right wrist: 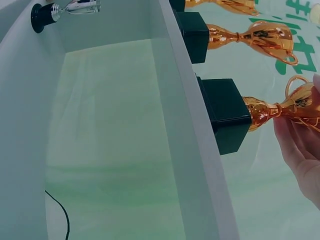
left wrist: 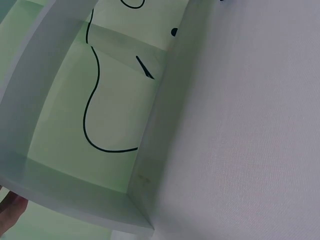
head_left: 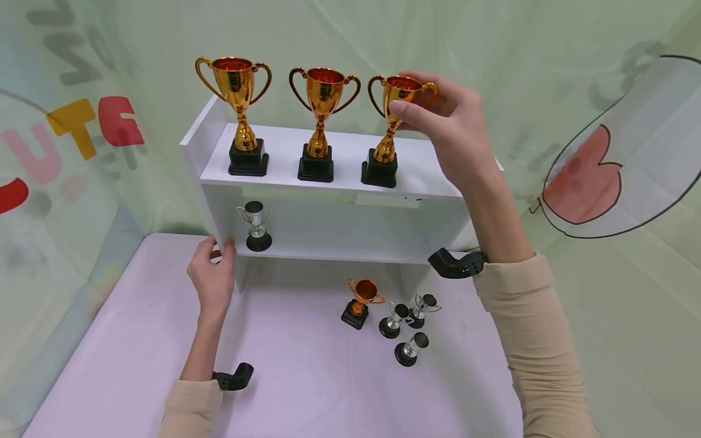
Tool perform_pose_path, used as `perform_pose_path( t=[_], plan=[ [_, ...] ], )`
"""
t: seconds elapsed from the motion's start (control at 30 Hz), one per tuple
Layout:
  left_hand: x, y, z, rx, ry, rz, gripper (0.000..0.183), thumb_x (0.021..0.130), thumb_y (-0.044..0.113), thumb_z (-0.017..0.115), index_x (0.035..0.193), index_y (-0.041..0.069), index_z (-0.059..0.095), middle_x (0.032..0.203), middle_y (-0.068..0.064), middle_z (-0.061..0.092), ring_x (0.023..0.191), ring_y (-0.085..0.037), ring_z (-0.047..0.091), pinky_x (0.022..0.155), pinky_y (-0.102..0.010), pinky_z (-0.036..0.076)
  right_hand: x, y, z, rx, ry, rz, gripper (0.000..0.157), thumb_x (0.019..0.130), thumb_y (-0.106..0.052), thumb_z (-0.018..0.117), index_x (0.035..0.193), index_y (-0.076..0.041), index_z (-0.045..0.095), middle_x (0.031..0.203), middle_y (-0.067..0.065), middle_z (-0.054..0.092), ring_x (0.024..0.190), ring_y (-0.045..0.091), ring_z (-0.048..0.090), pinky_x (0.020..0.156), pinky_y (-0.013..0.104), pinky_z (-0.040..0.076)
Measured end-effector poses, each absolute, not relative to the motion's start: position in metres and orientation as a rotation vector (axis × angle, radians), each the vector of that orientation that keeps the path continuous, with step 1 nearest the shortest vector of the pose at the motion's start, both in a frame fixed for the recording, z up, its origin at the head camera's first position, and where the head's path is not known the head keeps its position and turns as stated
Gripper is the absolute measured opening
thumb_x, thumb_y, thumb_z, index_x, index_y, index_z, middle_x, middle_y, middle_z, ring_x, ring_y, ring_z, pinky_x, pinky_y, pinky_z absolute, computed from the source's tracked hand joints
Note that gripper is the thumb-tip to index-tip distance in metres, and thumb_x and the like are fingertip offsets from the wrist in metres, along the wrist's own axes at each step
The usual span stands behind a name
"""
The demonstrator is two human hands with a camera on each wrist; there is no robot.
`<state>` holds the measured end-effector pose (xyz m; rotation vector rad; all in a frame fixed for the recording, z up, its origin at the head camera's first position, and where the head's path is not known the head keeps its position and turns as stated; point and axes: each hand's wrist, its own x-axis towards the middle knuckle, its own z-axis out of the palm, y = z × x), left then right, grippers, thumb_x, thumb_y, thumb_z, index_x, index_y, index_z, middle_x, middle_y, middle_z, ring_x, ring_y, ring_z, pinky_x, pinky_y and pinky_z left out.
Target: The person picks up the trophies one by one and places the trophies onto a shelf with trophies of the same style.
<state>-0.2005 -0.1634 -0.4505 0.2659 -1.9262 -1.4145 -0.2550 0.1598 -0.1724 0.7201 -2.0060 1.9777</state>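
My right hand (head_left: 451,115) grips the cup of a gold trophy (head_left: 386,152), thumb in front and fingers behind. The trophy's black square base stands on the top board of a white shelf unit (head_left: 328,231); in the right wrist view, the gold trophy (right wrist: 260,112) shows its base near the board's front edge. Two more gold trophies, one in the middle (head_left: 317,146) and one at the left (head_left: 244,134), stand in a row beside it. Low on the unit's left side panel, my left hand (head_left: 212,277) holds the front edge with curled fingers.
A small silver trophy (head_left: 257,228) stands at the left of the middle shelf. On the white tabletop (head_left: 306,377), near the unit's lower right, stand a small bronze-coloured trophy (head_left: 358,307) and three silver ones (head_left: 408,351). A green printed curtain (head_left: 350,36) hangs behind.
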Motion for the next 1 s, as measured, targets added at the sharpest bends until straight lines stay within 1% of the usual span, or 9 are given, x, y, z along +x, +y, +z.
perform_pose_path(
  t=[0.23,0.37,0.5,0.6,0.67,0.83,0.9,1.0],
  plan=[
    [-0.202,-0.164,-0.452,0.272,-1.92,-1.42,0.023,0.097,0.01,0.066,0.117,0.001,0.074,0.112,-0.018,0.073,0.078,0.005,0.057,0.066,-0.008,0.046,-0.257,0.161,-0.176,0.705,-2.002,1.992,0.041,0.087,-0.004,0.079,0.127,-0.004,0.07,0.105,0.014,0.07,0.096,0.028,0.064,0.087,0.031,0.059],
    [-0.203,-0.165,-0.452,0.275,-1.923,-1.418,0.024,0.097,0.011,0.066,0.118,0.002,0.074,0.113,-0.018,0.073,0.079,0.003,0.058,0.066,-0.008,0.046,-0.258,0.163,-0.178,0.706,-2.004,2.001,0.041,0.086,-0.003,0.08,0.126,-0.003,0.07,0.106,0.014,0.072,0.097,0.028,0.065,0.091,0.032,0.057],
    [-0.203,-0.165,-0.452,0.271,-1.928,-1.42,0.025,0.097,0.011,0.066,0.119,0.002,0.074,0.114,-0.018,0.073,0.081,-0.006,0.06,0.066,-0.008,0.046,-0.257,0.164,-0.181,0.7,-2.015,1.998,0.031,0.087,-0.005,0.08,0.116,0.0,0.07,0.103,0.015,0.074,0.093,0.028,0.068,0.094,0.034,0.057],
    [-0.203,-0.165,-0.452,0.271,-1.93,-1.419,0.024,0.097,0.01,0.066,0.118,0.001,0.074,0.114,-0.018,0.073,0.083,-0.014,0.061,0.066,-0.009,0.046,-0.256,0.166,-0.183,0.689,-2.025,2.003,0.027,0.087,-0.006,0.081,0.111,0.001,0.069,0.104,0.015,0.074,0.095,0.028,0.069,0.093,0.033,0.058],
    [-0.203,-0.164,-0.451,0.274,-1.931,-1.419,0.024,0.097,0.01,0.066,0.118,0.001,0.074,0.114,-0.018,0.073,0.083,-0.015,0.061,0.067,-0.009,0.045,-0.256,0.166,-0.183,0.685,-2.031,2.009,0.028,0.087,-0.007,0.081,0.112,0.0,0.069,0.105,0.015,0.074,0.097,0.028,0.069,0.093,0.033,0.058],
    [-0.202,-0.164,-0.451,0.285,-1.937,-1.424,0.024,0.097,0.01,0.066,0.118,0.002,0.074,0.113,-0.018,0.073,0.081,-0.008,0.06,0.067,-0.01,0.046,-0.254,0.168,-0.186,0.699,-2.02,2.019,0.028,0.088,-0.007,0.08,0.112,0.0,0.067,0.106,0.015,0.073,0.097,0.03,0.069,0.092,0.033,0.058],
    [-0.202,-0.164,-0.451,0.287,-1.936,-1.429,0.024,0.097,0.01,0.066,0.118,0.002,0.074,0.112,-0.018,0.073,0.081,-0.009,0.06,0.067,-0.01,0.046,-0.253,0.169,-0.187,0.692,-2.021,2.024,0.031,0.088,-0.007,0.08,0.115,-0.001,0.067,0.107,0.016,0.073,0.097,0.03,0.069,0.093,0.033,0.058],
    [-0.203,-0.164,-0.451,0.291,-1.933,-1.431,0.023,0.097,0.01,0.066,0.117,0.001,0.074,0.111,-0.019,0.073,0.082,-0.013,0.061,0.067,-0.01,0.045,-0.252,0.171,-0.19,0.673,-2.035,2.023,0.039,0.088,-0.008,0.08,0.124,-0.003,0.068,0.111,0.015,0.073,0.099,0.031,0.068,0.093,0.032,0.058]
  ],
)
